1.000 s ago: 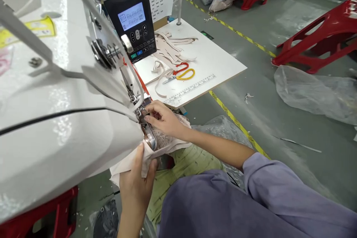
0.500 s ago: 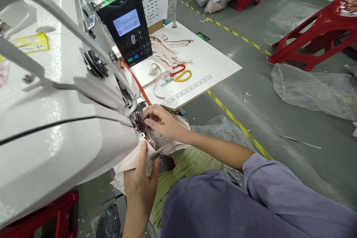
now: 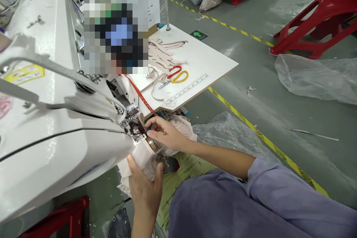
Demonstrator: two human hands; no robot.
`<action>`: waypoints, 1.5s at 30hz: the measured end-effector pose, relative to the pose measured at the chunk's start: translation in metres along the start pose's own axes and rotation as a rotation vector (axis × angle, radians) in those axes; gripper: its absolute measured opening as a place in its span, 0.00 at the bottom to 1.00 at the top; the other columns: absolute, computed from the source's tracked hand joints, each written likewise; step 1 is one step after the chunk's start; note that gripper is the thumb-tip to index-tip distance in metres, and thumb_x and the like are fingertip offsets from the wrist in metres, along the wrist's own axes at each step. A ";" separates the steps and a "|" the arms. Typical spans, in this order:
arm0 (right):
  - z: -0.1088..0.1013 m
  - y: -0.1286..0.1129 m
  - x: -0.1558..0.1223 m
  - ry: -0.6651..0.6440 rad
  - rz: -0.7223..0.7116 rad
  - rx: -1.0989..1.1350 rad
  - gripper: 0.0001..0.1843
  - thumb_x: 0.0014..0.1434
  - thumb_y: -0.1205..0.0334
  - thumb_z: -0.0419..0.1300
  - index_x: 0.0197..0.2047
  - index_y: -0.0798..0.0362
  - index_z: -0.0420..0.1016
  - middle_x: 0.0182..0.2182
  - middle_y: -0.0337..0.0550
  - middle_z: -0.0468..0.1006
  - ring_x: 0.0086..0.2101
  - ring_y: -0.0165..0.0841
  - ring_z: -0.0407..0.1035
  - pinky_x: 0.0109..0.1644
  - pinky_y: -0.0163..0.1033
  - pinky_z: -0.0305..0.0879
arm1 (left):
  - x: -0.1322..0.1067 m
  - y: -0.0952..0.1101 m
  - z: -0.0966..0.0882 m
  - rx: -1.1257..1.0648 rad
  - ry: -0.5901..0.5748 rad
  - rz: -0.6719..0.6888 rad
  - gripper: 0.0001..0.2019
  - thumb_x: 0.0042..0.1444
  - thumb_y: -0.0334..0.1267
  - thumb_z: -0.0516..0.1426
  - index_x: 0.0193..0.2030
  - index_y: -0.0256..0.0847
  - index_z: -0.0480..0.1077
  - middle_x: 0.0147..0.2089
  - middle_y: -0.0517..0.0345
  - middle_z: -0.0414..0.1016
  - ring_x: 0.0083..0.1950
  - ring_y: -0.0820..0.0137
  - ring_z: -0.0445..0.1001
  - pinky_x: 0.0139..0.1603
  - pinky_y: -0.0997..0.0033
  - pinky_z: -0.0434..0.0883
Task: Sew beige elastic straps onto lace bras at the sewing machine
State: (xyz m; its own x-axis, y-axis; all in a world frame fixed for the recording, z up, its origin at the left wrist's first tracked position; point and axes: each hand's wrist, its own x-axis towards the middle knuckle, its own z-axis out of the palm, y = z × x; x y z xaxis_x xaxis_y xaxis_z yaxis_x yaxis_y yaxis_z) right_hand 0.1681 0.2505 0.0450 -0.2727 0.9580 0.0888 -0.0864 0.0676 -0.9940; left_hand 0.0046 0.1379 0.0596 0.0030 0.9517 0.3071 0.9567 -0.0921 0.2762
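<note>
A pale pink lace-trimmed fabric piece (image 3: 142, 153) lies draped at the front of a white sewing machine (image 3: 92, 148), beneath its needle area. My left hand (image 3: 145, 189) is on that fabric, forefinger along its top and thumb apart; the other fingers are curled out of sight. Beside the presser foot, my right hand (image 3: 164, 132) bends thumb and forefinger to the edge of a small metal plate (image 3: 142, 124), which stands tilted up. Metal parts show in the opening (image 3: 152, 143) below it. More gathered lace fabric (image 3: 182, 128) hangs behind my right wrist.
A white side table (image 3: 206, 61) carries red-and-yellow-handled scissors (image 3: 178, 75), pale fabric strips (image 3: 160, 54) and a printed ruler (image 3: 186, 89). A red band (image 3: 141, 96) runs down to the machine. Red stools (image 3: 315, 22) and clear plastic bags (image 3: 231, 134) are on the floor.
The metal plate by my right hand has swung up, uncovering the parts below it. My left hand has slid slightly down and away from the presser foot. The view has shifted a little.
</note>
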 end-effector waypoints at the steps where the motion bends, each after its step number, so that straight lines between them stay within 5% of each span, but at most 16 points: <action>1: 0.001 -0.001 -0.003 -0.002 0.020 0.012 0.15 0.63 0.52 0.60 0.50 0.51 0.69 0.37 0.40 0.71 0.37 0.31 0.67 0.39 0.36 0.62 | -0.001 0.001 0.000 -0.009 -0.011 -0.027 0.47 0.62 0.51 0.57 0.76 0.33 0.32 0.61 0.25 0.68 0.50 0.48 0.79 0.40 0.56 0.77; 6: 0.003 -0.003 -0.026 -0.033 0.015 0.017 0.20 0.60 0.49 0.64 0.48 0.53 0.69 0.41 0.43 0.73 0.41 0.34 0.68 0.44 0.38 0.64 | -0.011 0.017 0.006 -0.008 -0.077 -0.037 0.46 0.64 0.49 0.54 0.75 0.29 0.29 0.53 0.26 0.75 0.42 0.49 0.81 0.32 0.58 0.76; 9: -0.001 -0.003 -0.047 -0.052 0.041 -0.034 0.17 0.61 0.49 0.63 0.46 0.53 0.73 0.38 0.41 0.75 0.39 0.34 0.69 0.44 0.38 0.63 | -0.029 0.041 0.014 0.009 -0.033 0.102 0.48 0.63 0.45 0.57 0.76 0.31 0.28 0.65 0.20 0.64 0.56 0.46 0.76 0.45 0.54 0.77; 13: -0.017 -0.003 -0.070 -0.028 0.064 -0.077 0.16 0.65 0.49 0.58 0.36 0.54 0.76 0.33 0.40 0.75 0.36 0.33 0.68 0.43 0.38 0.62 | -0.056 0.069 0.020 -0.179 -0.178 0.113 0.49 0.62 0.44 0.58 0.76 0.31 0.27 0.71 0.22 0.53 0.69 0.44 0.62 0.57 0.50 0.73; 17: -0.035 -0.009 -0.079 -0.057 0.058 -0.124 0.18 0.65 0.49 0.58 0.31 0.54 0.75 0.29 0.38 0.73 0.36 0.32 0.67 0.52 0.40 0.61 | -0.061 0.063 0.010 -0.562 -0.474 -0.028 0.44 0.64 0.45 0.56 0.76 0.38 0.31 0.55 0.40 0.78 0.53 0.57 0.80 0.43 0.62 0.80; 19: -0.041 -0.012 -0.080 -0.093 0.102 -0.101 0.18 0.65 0.49 0.58 0.32 0.55 0.75 0.29 0.38 0.74 0.35 0.31 0.67 0.49 0.38 0.62 | -0.055 0.051 0.003 -0.644 -0.531 -0.049 0.35 0.66 0.42 0.54 0.75 0.44 0.42 0.43 0.53 0.83 0.41 0.65 0.83 0.36 0.69 0.79; 22: -0.045 -0.014 -0.081 -0.153 0.203 -0.058 0.18 0.63 0.48 0.59 0.38 0.56 0.77 0.31 0.38 0.75 0.32 0.30 0.66 0.37 0.34 0.62 | -0.039 0.036 -0.007 -0.543 -0.307 0.026 0.22 0.65 0.38 0.54 0.65 0.45 0.62 0.39 0.56 0.82 0.40 0.66 0.82 0.40 0.68 0.78; 25: -0.045 -0.017 -0.080 -0.262 0.215 -0.126 0.16 0.61 0.49 0.62 0.39 0.55 0.78 0.31 0.38 0.75 0.31 0.29 0.66 0.34 0.33 0.60 | -0.019 0.030 -0.014 -0.467 -0.144 0.180 0.19 0.64 0.34 0.55 0.61 0.42 0.66 0.51 0.48 0.79 0.54 0.62 0.77 0.51 0.62 0.76; 30: -0.047 -0.022 -0.079 -0.353 0.080 -0.345 0.05 0.57 0.63 0.63 0.37 0.53 0.78 0.33 0.38 0.77 0.35 0.31 0.70 0.40 0.35 0.62 | 0.010 0.034 -0.013 -0.405 -0.342 0.434 0.31 0.64 0.29 0.52 0.72 0.38 0.48 0.69 0.40 0.62 0.72 0.59 0.58 0.67 0.55 0.65; 32: -0.048 -0.021 -0.080 -0.370 -0.019 -0.447 0.03 0.58 0.65 0.61 0.36 0.53 0.77 0.32 0.39 0.77 0.35 0.31 0.70 0.40 0.35 0.62 | 0.015 0.032 -0.007 -0.347 -0.363 0.493 0.29 0.63 0.30 0.53 0.70 0.36 0.51 0.64 0.39 0.68 0.68 0.57 0.64 0.64 0.53 0.67; 34: -0.049 -0.019 -0.082 -0.363 -0.161 -0.579 0.04 0.61 0.65 0.59 0.36 0.53 0.76 0.31 0.40 0.76 0.34 0.31 0.69 0.39 0.36 0.60 | 0.017 0.028 0.000 -0.300 -0.310 0.533 0.18 0.62 0.31 0.55 0.59 0.37 0.63 0.49 0.45 0.77 0.53 0.60 0.75 0.57 0.54 0.72; 37: -0.051 -0.015 -0.087 -0.296 -0.392 -0.774 0.09 0.66 0.64 0.55 0.35 0.53 0.73 0.29 0.42 0.74 0.32 0.33 0.65 0.38 0.38 0.58 | 0.014 0.021 0.009 -0.280 -0.115 0.652 0.07 0.60 0.27 0.58 0.42 0.41 0.66 0.28 0.59 0.72 0.31 0.69 0.72 0.45 0.61 0.75; 41: -0.053 -0.012 -0.095 -0.270 -0.551 -0.867 0.13 0.70 0.63 0.50 0.35 0.51 0.71 0.28 0.43 0.73 0.31 0.34 0.63 0.39 0.40 0.59 | 0.003 0.017 0.016 -0.250 0.178 0.783 0.13 0.54 0.23 0.61 0.42 0.42 0.67 0.24 0.64 0.70 0.28 0.72 0.70 0.41 0.67 0.75; 45: -0.049 -0.007 -0.095 -0.283 -0.596 -0.815 0.13 0.70 0.62 0.49 0.34 0.50 0.70 0.27 0.42 0.74 0.30 0.33 0.63 0.39 0.41 0.59 | -0.007 0.009 0.018 -0.241 0.207 0.759 0.15 0.53 0.21 0.62 0.42 0.43 0.69 0.24 0.65 0.70 0.28 0.74 0.72 0.42 0.67 0.75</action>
State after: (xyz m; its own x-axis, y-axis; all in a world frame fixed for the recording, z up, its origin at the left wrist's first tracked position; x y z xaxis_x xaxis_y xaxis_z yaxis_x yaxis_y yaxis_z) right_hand 0.2415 0.1725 0.0404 -0.6214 0.6150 0.4854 0.3630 0.7750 -0.5172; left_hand 0.0183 0.1360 0.0439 0.5479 0.5339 0.6440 0.6271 -0.7716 0.1063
